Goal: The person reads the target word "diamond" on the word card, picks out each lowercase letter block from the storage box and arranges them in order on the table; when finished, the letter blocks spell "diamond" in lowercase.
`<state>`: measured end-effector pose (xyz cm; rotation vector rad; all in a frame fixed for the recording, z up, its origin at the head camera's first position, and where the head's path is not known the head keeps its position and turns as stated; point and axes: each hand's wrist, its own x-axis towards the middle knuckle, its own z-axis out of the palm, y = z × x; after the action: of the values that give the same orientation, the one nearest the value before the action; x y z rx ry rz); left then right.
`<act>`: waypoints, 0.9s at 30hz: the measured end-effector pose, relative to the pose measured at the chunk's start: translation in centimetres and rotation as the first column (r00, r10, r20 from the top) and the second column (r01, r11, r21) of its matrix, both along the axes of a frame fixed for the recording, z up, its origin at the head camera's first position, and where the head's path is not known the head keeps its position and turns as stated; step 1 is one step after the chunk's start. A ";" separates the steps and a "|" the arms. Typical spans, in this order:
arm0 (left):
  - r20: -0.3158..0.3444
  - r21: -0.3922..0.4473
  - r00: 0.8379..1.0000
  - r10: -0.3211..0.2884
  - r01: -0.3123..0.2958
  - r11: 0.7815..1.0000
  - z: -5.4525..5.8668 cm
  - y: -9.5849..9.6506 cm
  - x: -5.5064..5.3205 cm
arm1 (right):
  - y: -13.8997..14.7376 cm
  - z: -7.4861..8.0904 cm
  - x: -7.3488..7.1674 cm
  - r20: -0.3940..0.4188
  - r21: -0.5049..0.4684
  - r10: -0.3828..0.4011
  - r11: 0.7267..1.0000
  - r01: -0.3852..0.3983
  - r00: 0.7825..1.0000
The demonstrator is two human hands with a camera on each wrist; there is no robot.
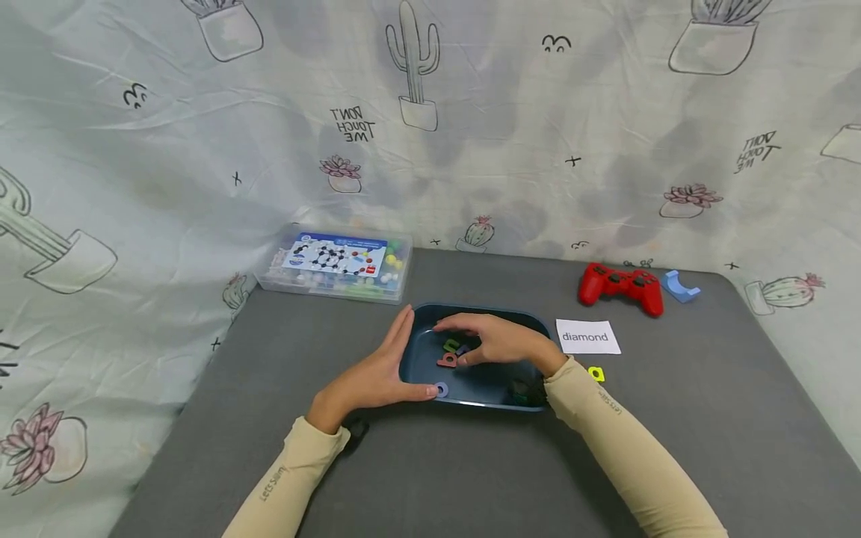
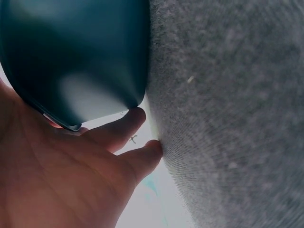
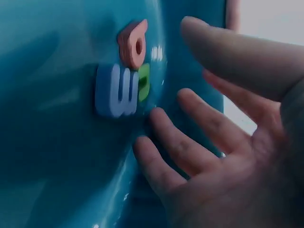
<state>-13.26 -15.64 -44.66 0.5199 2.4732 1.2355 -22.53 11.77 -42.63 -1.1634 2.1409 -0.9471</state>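
A dark blue tray (image 1: 484, 404) stands on the grey table. My left hand (image 1: 377, 381) touches its left end, fingers straight along the outside (image 2: 121, 126) and thumb at the near rim by a small lilac ring-shaped letter (image 1: 441, 389). Inside the tray, my right hand (image 1: 494, 340) hovers with thumb and fingers spread apart. Close by lie a salmon-red letter (image 1: 447, 360), a green letter (image 1: 451, 345) and a blue letter m (image 3: 116, 92), bunched together. Nothing sits between the right fingers in the right wrist view. Dark pieces (image 1: 521, 390) lie in the tray's near right corner.
Right of the tray are a white card (image 1: 588, 337) reading "diamond" and a yellow letter (image 1: 596, 373), partly beside the right sleeve. Behind them lie a red game controller (image 1: 622, 288) and a light blue curved piece (image 1: 681, 286). A clear molecule-kit box (image 1: 336, 263) stands back left.
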 end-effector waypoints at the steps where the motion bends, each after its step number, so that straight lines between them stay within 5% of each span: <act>1: 0.002 -0.004 1.000 0.003 -0.003 1.000 0.0 0.0 0.0 | 0.2 -0.1 0.0 -0.006 0.003 -0.001 1.000 0.001 1.000; 14: -0.003 -0.009 1.000 -0.003 0.003 1.000 -0.2 0.0 0.0 | 0.9 -0.7 -0.3 -0.093 0.056 0.045 0.998 -0.040 0.995; 27: -0.007 -0.014 1.000 -0.003 0.003 1.000 -0.3 0.1 -0.1 | 1.1 -0.7 -0.2 -0.089 0.076 0.026 0.997 -0.019 0.996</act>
<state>-13.35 -15.57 -44.91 0.5245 2.4843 1.2158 -22.78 12.85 -43.38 -1.2114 2.2089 -0.8115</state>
